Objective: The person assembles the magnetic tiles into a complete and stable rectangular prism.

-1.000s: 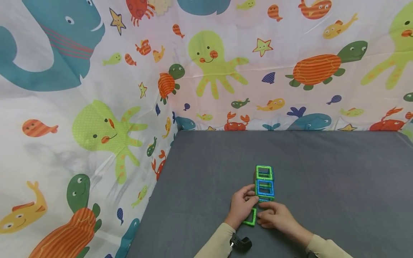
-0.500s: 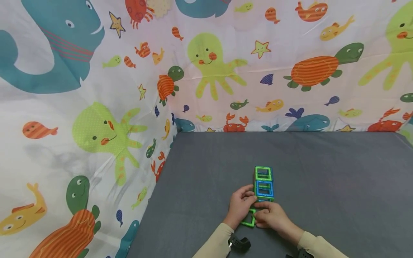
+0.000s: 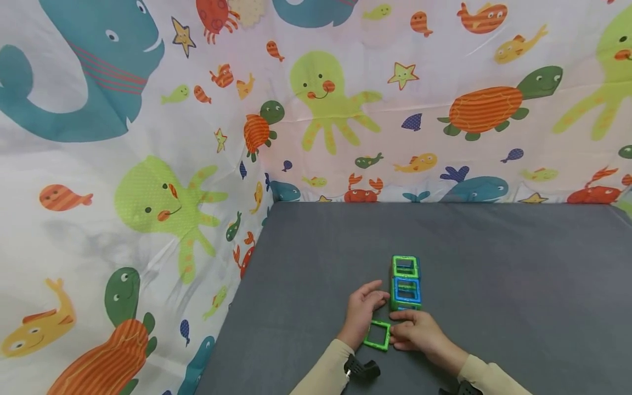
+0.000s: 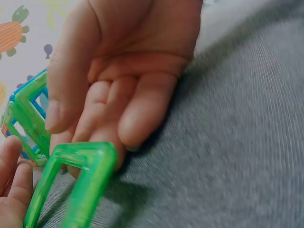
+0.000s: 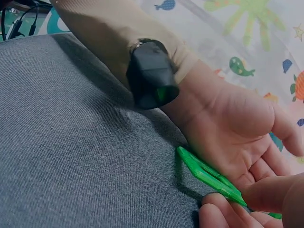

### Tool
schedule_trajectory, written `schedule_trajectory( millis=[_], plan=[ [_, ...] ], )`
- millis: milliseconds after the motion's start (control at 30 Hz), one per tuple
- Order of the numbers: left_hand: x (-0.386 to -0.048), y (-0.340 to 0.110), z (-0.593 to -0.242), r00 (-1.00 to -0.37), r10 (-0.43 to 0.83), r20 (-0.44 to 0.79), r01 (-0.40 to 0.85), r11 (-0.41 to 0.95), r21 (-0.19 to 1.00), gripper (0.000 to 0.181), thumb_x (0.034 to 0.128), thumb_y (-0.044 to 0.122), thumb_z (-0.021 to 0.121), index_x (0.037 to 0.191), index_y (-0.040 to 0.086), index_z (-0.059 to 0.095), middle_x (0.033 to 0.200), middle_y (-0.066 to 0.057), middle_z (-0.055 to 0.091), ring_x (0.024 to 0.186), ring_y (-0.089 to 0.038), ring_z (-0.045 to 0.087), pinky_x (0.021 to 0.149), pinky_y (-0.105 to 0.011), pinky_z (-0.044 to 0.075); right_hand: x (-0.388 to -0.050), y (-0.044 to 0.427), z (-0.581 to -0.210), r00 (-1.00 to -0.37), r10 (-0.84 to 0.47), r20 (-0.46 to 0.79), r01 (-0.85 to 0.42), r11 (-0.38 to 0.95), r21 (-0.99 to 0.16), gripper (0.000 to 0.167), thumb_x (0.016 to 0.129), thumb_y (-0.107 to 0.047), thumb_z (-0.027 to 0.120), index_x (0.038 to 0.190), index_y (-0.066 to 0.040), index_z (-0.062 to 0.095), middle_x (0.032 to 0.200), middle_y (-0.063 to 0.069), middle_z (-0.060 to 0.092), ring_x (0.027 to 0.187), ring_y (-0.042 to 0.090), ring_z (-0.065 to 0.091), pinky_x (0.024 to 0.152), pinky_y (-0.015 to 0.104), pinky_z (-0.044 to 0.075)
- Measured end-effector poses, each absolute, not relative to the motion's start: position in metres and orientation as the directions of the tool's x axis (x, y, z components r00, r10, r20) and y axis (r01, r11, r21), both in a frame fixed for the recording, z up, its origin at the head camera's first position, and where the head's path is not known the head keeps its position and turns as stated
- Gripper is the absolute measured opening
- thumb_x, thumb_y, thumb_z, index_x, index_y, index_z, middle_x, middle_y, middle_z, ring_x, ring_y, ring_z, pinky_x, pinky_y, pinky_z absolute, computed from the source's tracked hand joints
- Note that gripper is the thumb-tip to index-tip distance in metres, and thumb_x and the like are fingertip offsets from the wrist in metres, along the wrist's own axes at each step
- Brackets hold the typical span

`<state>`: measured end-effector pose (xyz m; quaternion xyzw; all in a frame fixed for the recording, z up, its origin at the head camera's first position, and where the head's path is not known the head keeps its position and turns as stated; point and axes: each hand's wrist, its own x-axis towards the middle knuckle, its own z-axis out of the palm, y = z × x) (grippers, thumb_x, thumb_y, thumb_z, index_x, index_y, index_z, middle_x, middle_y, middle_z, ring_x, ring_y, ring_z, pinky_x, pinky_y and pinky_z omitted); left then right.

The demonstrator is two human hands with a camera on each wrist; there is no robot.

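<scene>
A green square magnetic tile, an open frame, is tilted up off the cloth in both wrist views. My right hand pinches its right edge between thumb and fingers. To the tile's left is my left hand, fingers loosely bent and holding nothing. In the left wrist view that hand is just behind the tile; whether they touch cannot be told. Beyond both hands stands a box-like build of green and blue magnetic tiles, apart from the held tile.
Grey cloth covers the table. A white curtain printed with sea animals hangs behind and along the left side. Black wrist cameras are strapped on both wrists, over cream sleeves.
The right hand has moved left to the green tile and taken its right edge. The left hand has drawn back left from the tile build, uncovering more of the tile.
</scene>
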<state>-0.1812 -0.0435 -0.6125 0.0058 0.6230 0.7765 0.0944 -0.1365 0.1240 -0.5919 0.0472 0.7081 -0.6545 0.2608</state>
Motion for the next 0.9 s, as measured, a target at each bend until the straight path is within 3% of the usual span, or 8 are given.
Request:
schedule_trajectory(
  millis=[133, 300, 533, 633, 767, 833, 900],
  plan=[
    [-0.182, -0.047, -0.611, -0.974, 0.166, -0.156, -0.212, -0.412, 0.886, 0.048, 0.1038, 0.019, 0.051, 0.141, -0.01, 0.051, 0.099, -0.002, 0.072, 0.099, -0.011, 0.068, 0.093, -0.026, 0.056, -0.137, 0.124, -0.592, -0.861, -0.278, -0.426, 0.4, 0.147, -0.905, 0.055, 0.093, -0.008, 0.068, 0.137, 0.018, 0.049, 0.089, 0.007, 0.077, 0.08, 0.014, 0.075, 0.071, 0.034, 0.063],
    [-0.182, -0.053, -0.61, -0.963, 0.201, -0.178, -0.26, -0.525, 0.811, 0.059, 0.1094, 0.037, 0.035, 0.146, -0.009, 0.043, 0.099, 0.004, 0.073, 0.103, -0.012, 0.067, 0.098, -0.028, 0.054, -0.137, 0.124, -0.591, -0.862, -0.286, -0.419, 0.395, 0.139, -0.908, 0.054, 0.093, -0.007, 0.067, 0.137, 0.019, 0.049, 0.088, 0.005, 0.076, 0.079, 0.013, 0.075, 0.071, 0.034, 0.063],
    [-0.18, -0.059, -0.607, -0.951, 0.247, -0.185, -0.303, -0.627, 0.717, 0.081, 0.108, 0.057, 0.012, 0.155, -0.006, 0.033, 0.108, 0.001, 0.074, 0.116, -0.018, 0.065, 0.104, -0.032, 0.051, -0.136, 0.125, -0.589, -0.86, -0.298, -0.413, 0.392, 0.13, -0.911, 0.054, 0.094, -0.007, 0.067, 0.137, 0.02, 0.048, 0.088, 0.005, 0.077, 0.079, 0.013, 0.075, 0.071, 0.034, 0.063],
    [-0.18, -0.061, -0.606, -0.948, 0.263, -0.18, -0.311, -0.642, 0.701, 0.086, 0.106, 0.061, 0.006, 0.158, -0.003, 0.029, 0.123, -0.008, 0.071, 0.129, -0.026, 0.06, 0.111, -0.036, 0.047, -0.136, 0.124, -0.589, -0.859, -0.295, -0.418, 0.395, 0.135, -0.909, 0.055, 0.094, -0.007, 0.067, 0.137, 0.019, 0.048, 0.089, 0.005, 0.077, 0.079, 0.013, 0.074, 0.071, 0.034, 0.063],
    [-0.179, -0.064, -0.607, -0.946, 0.286, -0.15, -0.309, -0.664, 0.681, 0.087, 0.1037, 0.064, 0.001, 0.162, 0.002, 0.021, 0.156, -0.024, 0.045, 0.149, -0.039, 0.039, 0.124, -0.046, 0.032, -0.136, 0.123, -0.589, -0.859, -0.294, -0.419, 0.392, 0.146, -0.908, 0.055, 0.093, -0.008, 0.067, 0.138, 0.018, 0.049, 0.089, 0.003, 0.077, 0.079, 0.012, 0.074, 0.071, 0.034, 0.063],
    [-0.179, -0.065, -0.608, -0.946, 0.297, -0.131, -0.305, -0.676, 0.671, 0.087, 0.1029, 0.065, -0.001, 0.164, 0.005, 0.016, 0.164, -0.026, 0.029, 0.154, -0.042, 0.029, 0.127, -0.049, 0.024, -0.137, 0.123, -0.59, -0.859, -0.294, -0.419, 0.391, 0.15, -0.908, 0.054, 0.093, -0.007, 0.067, 0.138, 0.017, 0.049, 0.088, 0.003, 0.077, 0.078, 0.012, 0.073, 0.07, 0.033, 0.063],
    [-0.179, -0.065, -0.609, -0.945, 0.303, -0.125, -0.307, -0.685, 0.66, 0.087, 0.1026, 0.066, -0.001, 0.164, 0.007, 0.014, 0.166, -0.026, 0.024, 0.155, -0.043, 0.025, 0.128, -0.051, 0.02, -0.137, 0.123, -0.591, -0.859, -0.293, -0.419, 0.39, 0.155, -0.908, 0.053, 0.093, -0.007, 0.067, 0.137, 0.016, 0.05, 0.088, 0.002, 0.077, 0.077, 0.012, 0.073, 0.069, 0.033, 0.063]
  ],
)
